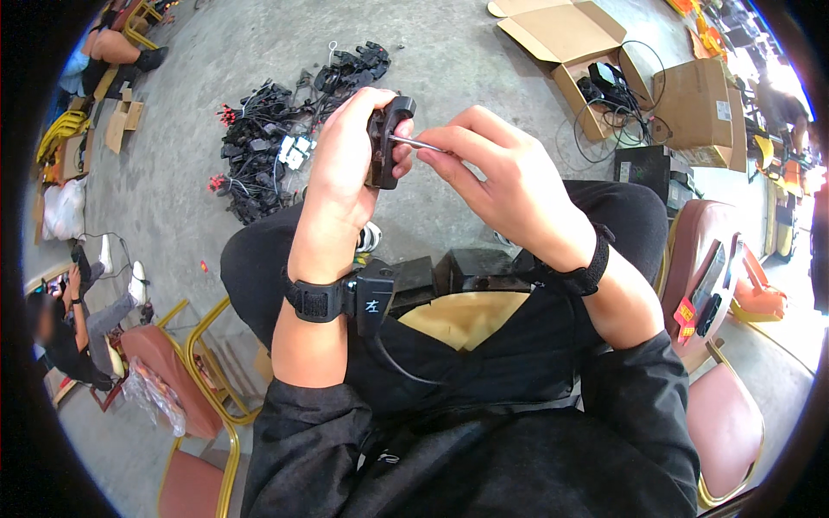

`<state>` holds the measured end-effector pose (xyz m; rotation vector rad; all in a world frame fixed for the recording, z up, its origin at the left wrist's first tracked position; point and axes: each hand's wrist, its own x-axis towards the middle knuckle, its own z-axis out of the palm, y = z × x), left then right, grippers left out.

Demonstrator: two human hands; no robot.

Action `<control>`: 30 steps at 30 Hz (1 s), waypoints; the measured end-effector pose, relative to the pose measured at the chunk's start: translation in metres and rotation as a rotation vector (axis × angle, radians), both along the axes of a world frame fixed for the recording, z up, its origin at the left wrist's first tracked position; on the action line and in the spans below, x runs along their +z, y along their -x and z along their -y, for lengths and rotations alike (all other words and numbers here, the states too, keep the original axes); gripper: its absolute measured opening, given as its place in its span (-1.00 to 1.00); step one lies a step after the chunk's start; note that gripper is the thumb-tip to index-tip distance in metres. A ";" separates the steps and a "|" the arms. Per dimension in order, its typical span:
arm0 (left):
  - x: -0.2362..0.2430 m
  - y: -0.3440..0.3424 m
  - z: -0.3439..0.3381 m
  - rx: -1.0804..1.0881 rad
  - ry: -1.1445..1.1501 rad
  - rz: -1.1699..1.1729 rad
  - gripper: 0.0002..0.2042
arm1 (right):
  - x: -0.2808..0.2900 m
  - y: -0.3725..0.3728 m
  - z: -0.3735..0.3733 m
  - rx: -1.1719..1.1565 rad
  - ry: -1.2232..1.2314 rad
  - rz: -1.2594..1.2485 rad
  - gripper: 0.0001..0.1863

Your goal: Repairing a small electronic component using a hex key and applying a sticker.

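My left hand (339,160) is closed around a black plastic housing (399,121), held upright in front of me with its narrow side turned to the right. Between the thumb and fingers of my right hand (514,177) is a slim metal rod (412,142), like a screwdriver shaft. Its tip meets the right side of the housing, and its other end is hidden in my fingers. Black straps circle both my wrists, and a black box-shaped unit (376,298) is fixed at the left one.
A heap of black parts with cables (259,147) covers the floor ahead. At the right stand an open cardboard box (587,112) with cables and a black case (643,170). Chairs (704,259) flank me on both sides. Another person (73,337) sits at the far left.
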<state>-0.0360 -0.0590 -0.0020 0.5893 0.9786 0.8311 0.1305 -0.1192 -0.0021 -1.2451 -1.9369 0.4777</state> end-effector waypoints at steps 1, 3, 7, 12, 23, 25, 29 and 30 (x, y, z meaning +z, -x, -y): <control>0.000 0.000 -0.001 -0.002 -0.004 0.001 -0.82 | -0.001 0.000 -0.001 0.008 -0.026 0.019 -0.81; -0.001 0.000 -0.002 0.002 0.012 0.003 -0.83 | -0.002 -0.002 -0.003 0.010 -0.144 0.103 -0.77; -0.003 -0.002 -0.001 -0.009 -0.001 -0.086 -0.82 | -0.004 0.000 -0.008 -0.004 -0.321 0.226 -0.75; -0.003 -0.001 -0.002 0.003 -0.033 -0.048 -0.83 | 0.009 0.002 -0.001 -0.045 0.401 -0.205 -0.84; -0.003 0.000 -0.004 -0.032 -0.036 0.001 -0.83 | 0.002 0.004 0.000 -0.040 0.157 -0.100 -0.87; -0.002 0.000 -0.004 -0.061 -0.027 -0.018 -0.83 | -0.001 0.004 -0.001 -0.056 0.034 -0.049 -0.85; 0.000 0.000 -0.003 -0.079 -0.026 -0.078 -0.82 | -0.002 0.002 -0.003 -0.024 -0.131 0.067 -0.80; 0.000 0.000 -0.003 -0.089 -0.024 -0.083 -0.82 | -0.002 0.001 -0.004 -0.006 -0.155 0.079 -0.78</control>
